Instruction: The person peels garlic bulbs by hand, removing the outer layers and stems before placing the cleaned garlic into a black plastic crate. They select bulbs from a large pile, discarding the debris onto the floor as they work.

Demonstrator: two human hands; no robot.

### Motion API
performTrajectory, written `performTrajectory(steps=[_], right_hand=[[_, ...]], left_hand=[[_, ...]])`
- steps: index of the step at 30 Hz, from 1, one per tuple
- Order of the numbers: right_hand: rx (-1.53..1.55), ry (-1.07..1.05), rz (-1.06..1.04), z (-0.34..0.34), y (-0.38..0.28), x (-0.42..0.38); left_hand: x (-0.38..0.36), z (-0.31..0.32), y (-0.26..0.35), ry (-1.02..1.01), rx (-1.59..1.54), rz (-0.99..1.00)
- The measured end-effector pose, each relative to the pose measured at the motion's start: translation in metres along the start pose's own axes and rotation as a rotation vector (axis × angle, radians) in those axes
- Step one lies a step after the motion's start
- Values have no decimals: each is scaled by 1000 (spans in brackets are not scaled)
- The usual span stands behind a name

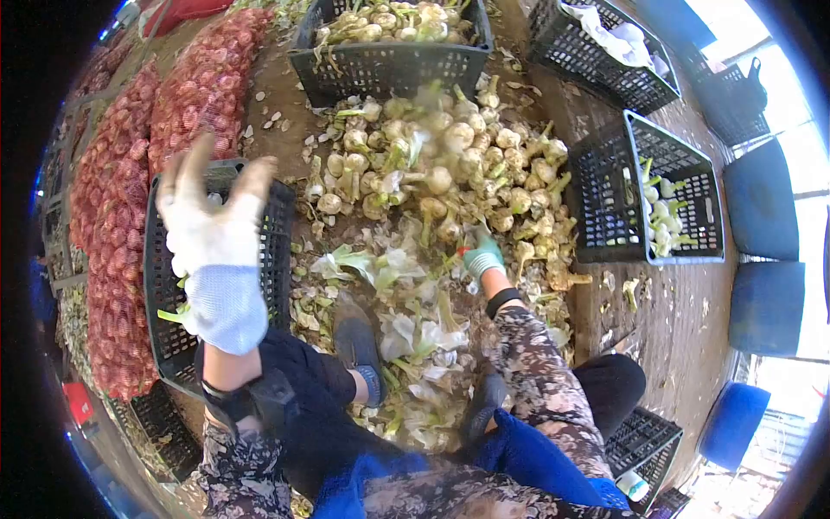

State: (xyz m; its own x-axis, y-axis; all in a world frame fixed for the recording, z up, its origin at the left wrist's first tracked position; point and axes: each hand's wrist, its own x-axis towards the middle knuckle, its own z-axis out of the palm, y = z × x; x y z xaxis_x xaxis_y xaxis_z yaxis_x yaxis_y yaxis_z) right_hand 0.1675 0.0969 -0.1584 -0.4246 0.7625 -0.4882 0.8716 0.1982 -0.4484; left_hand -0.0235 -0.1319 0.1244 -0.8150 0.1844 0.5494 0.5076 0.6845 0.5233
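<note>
My left hand (pixel 214 229), in a white glove with a pale blue cuff, is raised over a black crate (pixel 278 233) at the left, fingers spread and holding nothing. Green stems show beside its cuff, inside that crate. Near the centre, my right hand (pixel 484 256), in a pale green glove, is closed beside the heap of garlic bulbs (pixel 458 136). A small red piece shows at its fingers; what it belongs to is too small to tell. Loose peeled skins (pixel 415 337) lie on the ground between my shoes.
Red mesh sacks (pixel 117 259) full of bulbs stand along the left. A full black crate (pixel 393 71) stands behind the heap. Another crate (pixel 605 195) at the right holds white bulbs with stems. Blue containers (pixel 765 307) line the right edge.
</note>
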Motion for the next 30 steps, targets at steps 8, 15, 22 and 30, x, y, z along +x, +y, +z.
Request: performTrajectory(steps=[8,15,22,30], right_hand=[[1119,-179,452,57,10,9],[1127,-380,-587,-109,-104,-125],[718,-130,-1007,-151,-118,-171],[1612,-294,-390,-138,-74,-165]], left_hand=[[-16,36,5,-410,-521,-123],[-32,50,36,-1049,-631,-307],[-49,40,67,-1411,-822,-412],[-45,37,81,-950,-1548,-1366]])
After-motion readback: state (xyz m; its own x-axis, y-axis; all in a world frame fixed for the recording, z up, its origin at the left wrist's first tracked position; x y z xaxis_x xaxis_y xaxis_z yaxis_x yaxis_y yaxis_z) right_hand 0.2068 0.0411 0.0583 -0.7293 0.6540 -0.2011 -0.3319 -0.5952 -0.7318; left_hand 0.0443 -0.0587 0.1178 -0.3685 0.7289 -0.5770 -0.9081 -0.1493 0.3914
